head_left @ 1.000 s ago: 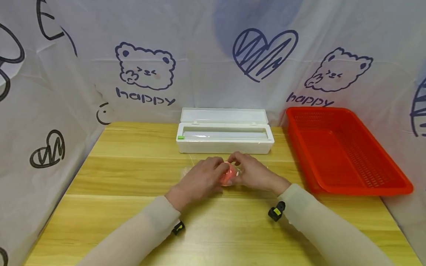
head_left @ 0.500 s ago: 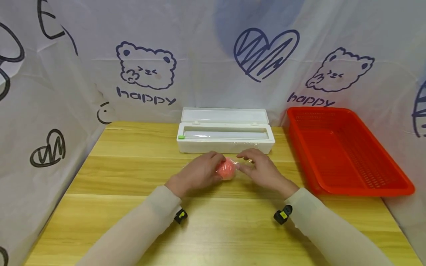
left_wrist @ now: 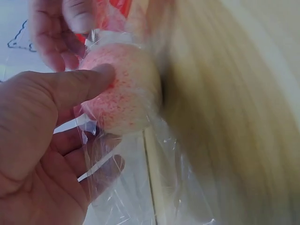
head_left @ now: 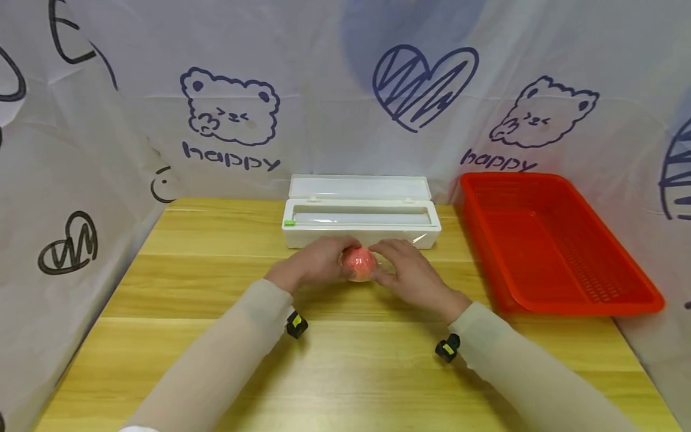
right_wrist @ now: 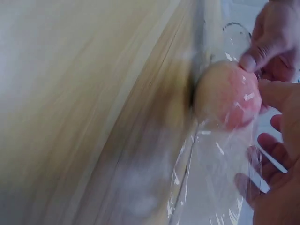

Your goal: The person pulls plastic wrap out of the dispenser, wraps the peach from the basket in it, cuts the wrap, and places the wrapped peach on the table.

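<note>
A pink and cream peach (head_left: 358, 263), wrapped in clear plastic wrap (left_wrist: 164, 187), is between the two hands near the middle of the table. My left hand (head_left: 323, 261) grips it from the left. In the left wrist view, the left thumb (left_wrist: 89, 84) presses on its side, while several fingers lie behind the wrap. From the right, my right hand (head_left: 415, 276) has its thumb beside the peach and curled fingers at the loose wrap (right_wrist: 213, 164). Glare and overlap hide exactly where the right fingertips touch.
Just behind the hands stands a white wrap dispenser box (head_left: 361, 234), its lid (head_left: 358, 187) raised and a roll (head_left: 361, 218) inside. To the right sits a red plastic basket (head_left: 540, 252). A printed white cloth (head_left: 324, 90) hangs behind the wooden table (head_left: 345, 372).
Both hands have shifted slightly toward the dispenser with the peach. The right hand drew away to the right half a second ago and is now back close to the peach.
</note>
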A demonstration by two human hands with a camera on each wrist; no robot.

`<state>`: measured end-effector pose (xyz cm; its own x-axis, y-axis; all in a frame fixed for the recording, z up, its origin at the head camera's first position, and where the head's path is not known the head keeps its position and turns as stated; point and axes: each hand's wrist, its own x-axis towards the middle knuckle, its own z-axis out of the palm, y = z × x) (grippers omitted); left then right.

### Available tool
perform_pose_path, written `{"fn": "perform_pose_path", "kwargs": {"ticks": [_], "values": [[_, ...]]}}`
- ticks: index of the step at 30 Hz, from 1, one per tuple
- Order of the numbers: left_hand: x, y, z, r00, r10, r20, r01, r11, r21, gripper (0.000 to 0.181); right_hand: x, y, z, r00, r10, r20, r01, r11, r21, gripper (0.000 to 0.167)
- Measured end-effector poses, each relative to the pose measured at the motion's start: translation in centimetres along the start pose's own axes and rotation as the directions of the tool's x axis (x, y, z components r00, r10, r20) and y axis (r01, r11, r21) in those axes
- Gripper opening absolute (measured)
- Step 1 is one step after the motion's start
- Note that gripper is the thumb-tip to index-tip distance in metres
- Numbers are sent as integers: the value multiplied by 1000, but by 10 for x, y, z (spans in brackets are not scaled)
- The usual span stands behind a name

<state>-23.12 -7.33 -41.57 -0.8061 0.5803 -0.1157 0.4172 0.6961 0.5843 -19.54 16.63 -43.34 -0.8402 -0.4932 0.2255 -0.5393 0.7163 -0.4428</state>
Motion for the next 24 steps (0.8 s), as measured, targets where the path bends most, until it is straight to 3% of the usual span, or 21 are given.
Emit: {"fn": "perform_pose_path", "kwargs": {"ticks": [3,7,18,24], "values": [[3,-3,-4,1000,-1,14,2,999,-35,48,8,-2,8,999,6,48,-5,1000,-12,64],[7,-5,-7,1000,13,22,-11,997,-77,46,15,-1,16,998,38,57,-38,999,1,72],[12,-9,-7,999,-52,14,53,994,-91,46,29,10,14,996,67,61,-68,997,29,62],[9,-17,-8,999,38,-32,-41,996,-79,44,33,14,10,993,72,88,-77,996,45,65]]}}
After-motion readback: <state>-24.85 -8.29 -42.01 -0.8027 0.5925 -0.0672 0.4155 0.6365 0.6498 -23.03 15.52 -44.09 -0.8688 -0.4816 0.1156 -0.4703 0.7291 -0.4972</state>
